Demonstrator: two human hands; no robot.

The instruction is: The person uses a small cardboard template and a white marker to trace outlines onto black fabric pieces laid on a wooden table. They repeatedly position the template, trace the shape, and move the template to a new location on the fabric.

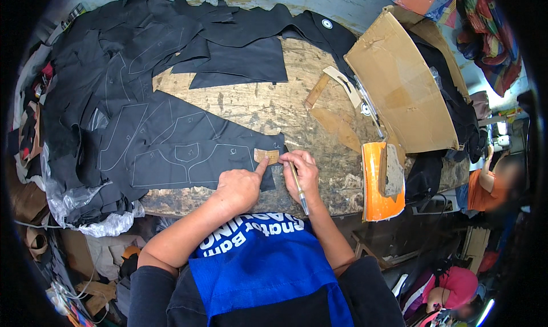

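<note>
A black sheet of leather-like material lies on the wooden table, marked with several pale outlined shapes. Near its right end rests a small tan template. My left hand presses this template down with a stretched index finger, its other fingers curled under. Just right of the template, my right hand is closed around a slim gold and silver pen. The pen slants down toward me, its silver end below the hand. My right fingertips come close to the template's right edge; whether the pen's upper end touches the sheet is hidden.
More black material is heaped across the back and left. A cardboard box stands at the right, near an orange curved piece. Tan template pieces lie on the worn wooden table. Other people are at far right.
</note>
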